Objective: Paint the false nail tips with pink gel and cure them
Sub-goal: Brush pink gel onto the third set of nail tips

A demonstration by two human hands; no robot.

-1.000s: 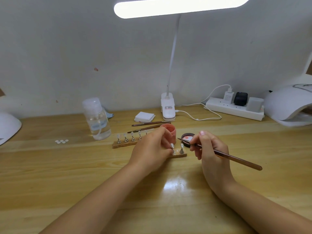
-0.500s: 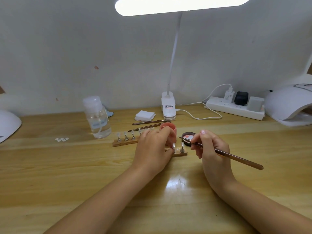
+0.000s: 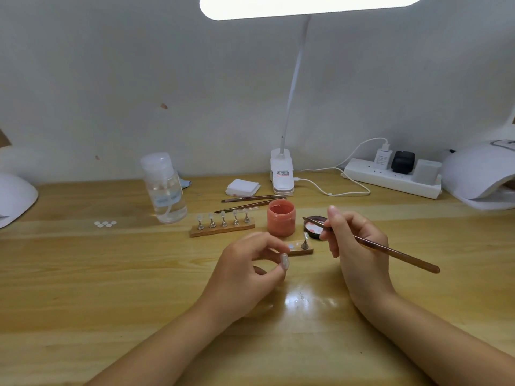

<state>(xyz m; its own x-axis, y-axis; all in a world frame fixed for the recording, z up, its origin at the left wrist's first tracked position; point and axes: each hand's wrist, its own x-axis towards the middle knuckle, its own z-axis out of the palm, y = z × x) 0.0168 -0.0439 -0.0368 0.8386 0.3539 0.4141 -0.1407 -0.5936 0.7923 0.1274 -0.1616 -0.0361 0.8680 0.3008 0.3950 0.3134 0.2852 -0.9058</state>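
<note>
Pink gel jar stands open on the bench; left hand pinches a nail tip, right hand pinches a brush.

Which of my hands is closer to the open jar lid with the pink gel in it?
Right. The right hand is just beside the lid, brush tip over it. The left hand is further left, past the near nail stand.
</note>
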